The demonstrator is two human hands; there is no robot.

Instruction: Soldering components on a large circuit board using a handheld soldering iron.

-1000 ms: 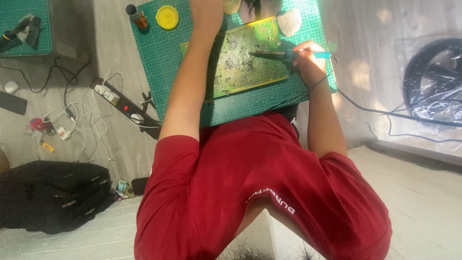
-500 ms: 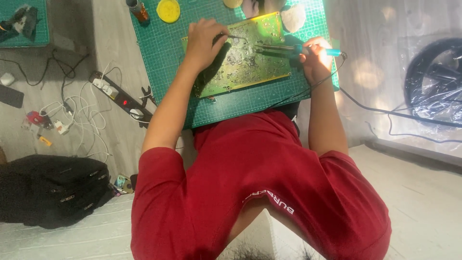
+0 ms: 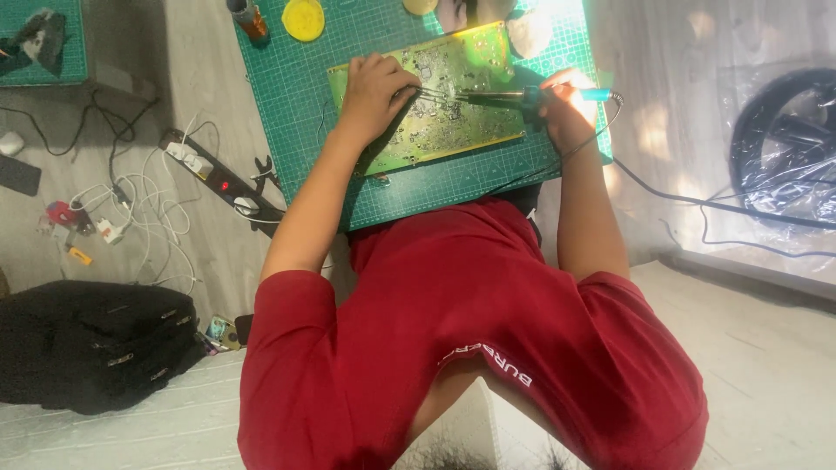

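A yellow-green circuit board (image 3: 453, 130) lies on a green cutting mat (image 3: 296, 104). My left hand (image 3: 374, 91) rests on the board's left part and pinches a thin metal tool, probably tweezers (image 3: 431, 94), pointing at the board's middle. Gripped in my right hand (image 3: 562, 109) is a soldering iron (image 3: 496, 96) with a blue handle. Its tip meets the tweezers' tip over the board. My red shirt (image 3: 470, 348) fills the lower half of the view.
A yellow round disc (image 3: 303, 17) and a small bottle (image 3: 248, 17) stand at the mat's far edge. A power strip (image 3: 218, 178) with tangled white cables lies left. A black bag (image 3: 96, 352) sits lower left. A black ring in plastic wrap (image 3: 784, 148) is right.
My left hand came back from the mat's far edge onto the board with the thin tool. The iron's tip shifted left to meet it.
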